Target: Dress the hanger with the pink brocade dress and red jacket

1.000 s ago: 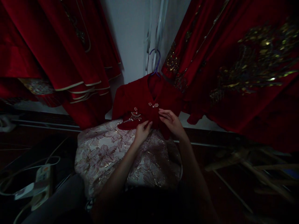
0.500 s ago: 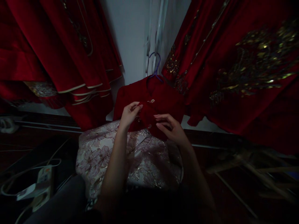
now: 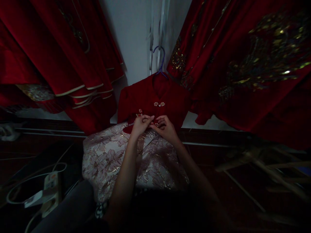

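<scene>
A red jacket (image 3: pixel 132 97) hangs on a purple hanger (image 3: pixel 160 64) in front of me. Across its chest sits a pearl-beaded flower clasp (image 3: pixel 159 104), its two halves side by side. Lower down, my left hand (image 3: pixel 141 125) pinches the jacket's front edge, thumb against fingers. My right hand (image 3: pixel 167 130) is closed on the same front from the other side, its fingertips almost meeting the left ones. A second beaded clasp (image 3: pixel 156 125) shows partly between the fingers. Another beaded ornament (image 3: pixel 139 112) lies just above my left hand. Below the jacket spreads a pink-and-silver floral brocade skirt (image 3: pixel 104 158).
Red garments (image 3: pixel 92 64) hang at left, and a red garment with gold sequins (image 3: pixel 267 58) hangs at right. A white power strip (image 3: pixel 51 191) with cables lies at lower left. Wooden legs or slats (image 3: pixel 262 171) stand at lower right, blurred and dark.
My right hand has moved left and closed near my left hand. Both hands are now together at the jacket front. The upper clasp now shows both halves; the view has shifted slightly.
</scene>
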Motion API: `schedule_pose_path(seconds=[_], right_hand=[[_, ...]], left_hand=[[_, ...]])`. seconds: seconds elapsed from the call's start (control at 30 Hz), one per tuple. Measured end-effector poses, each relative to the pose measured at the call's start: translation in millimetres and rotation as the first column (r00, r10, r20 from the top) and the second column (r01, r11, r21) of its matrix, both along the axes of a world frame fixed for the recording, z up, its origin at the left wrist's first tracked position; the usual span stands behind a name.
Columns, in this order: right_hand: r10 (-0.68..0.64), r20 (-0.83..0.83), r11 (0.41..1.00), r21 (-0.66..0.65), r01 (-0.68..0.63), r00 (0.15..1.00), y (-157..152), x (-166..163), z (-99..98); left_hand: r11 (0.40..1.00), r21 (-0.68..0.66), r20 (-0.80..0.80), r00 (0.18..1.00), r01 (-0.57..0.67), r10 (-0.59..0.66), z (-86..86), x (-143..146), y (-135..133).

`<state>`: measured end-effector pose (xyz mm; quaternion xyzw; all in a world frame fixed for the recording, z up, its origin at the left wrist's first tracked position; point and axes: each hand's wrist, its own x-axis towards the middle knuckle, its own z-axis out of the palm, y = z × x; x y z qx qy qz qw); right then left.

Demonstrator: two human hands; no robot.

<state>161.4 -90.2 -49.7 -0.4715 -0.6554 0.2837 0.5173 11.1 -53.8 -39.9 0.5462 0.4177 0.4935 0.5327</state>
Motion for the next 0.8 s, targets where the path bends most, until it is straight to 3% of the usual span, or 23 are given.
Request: schedule_pose_path(seconds=[0.1, 0.17, 0.23, 0.3, 0.43, 0.53, 0.8], right_hand=[[-0.011, 0.003, 1.000, -0.009, 0.011, 1.000, 1.5, 0.1, -2.0], [-0.016, -0.010, 1.000, -0.027, 0.016, 1.000, 4.0, 2.5, -4.8], [-0.003, -0.046, 0.998, -0.056, 0.000, 0.999, 6.1, 5.0, -6.2], [0.054, -0.104, 0.992, -0.105, -0.065, 0.993, 5.9, 7.2, -4.1], [0.202, -0.213, 0.947, -0.207, -0.246, 0.956, -1.5, 11.7, 10.8], [0.245, -0.241, 0.931, -0.212, -0.297, 0.939, -6.0, 14.9, 21.4], [0.142, -0.254, 0.985, -0.059, -0.162, 0.957, 26.4, -5.4, 11.8]], left_hand=[[1.000, 0.012, 0.040, 0.999, -0.022, 0.022, -8.4, -7.5, 5.6], [0.984, 0.104, 0.046, 0.989, -0.143, 0.138, -17.0, -13.2, 11.8], [0.933, 0.185, 0.059, 0.951, -0.310, 0.304, -26.3, -17.6, 18.8], [0.893, 0.188, 0.077, 0.912, -0.410, 0.403, -34.7, -20.1, 24.7], [0.956, 0.030, 0.220, 0.935, -0.292, 0.278, -42.9, -20.9, 29.4], [0.976, -0.019, 0.320, 0.923, -0.217, 0.211, -41.5, -21.0, 28.1], [0.970, -0.059, 0.383, 0.892, -0.235, 0.239, -40.2, -21.1, 24.0]])
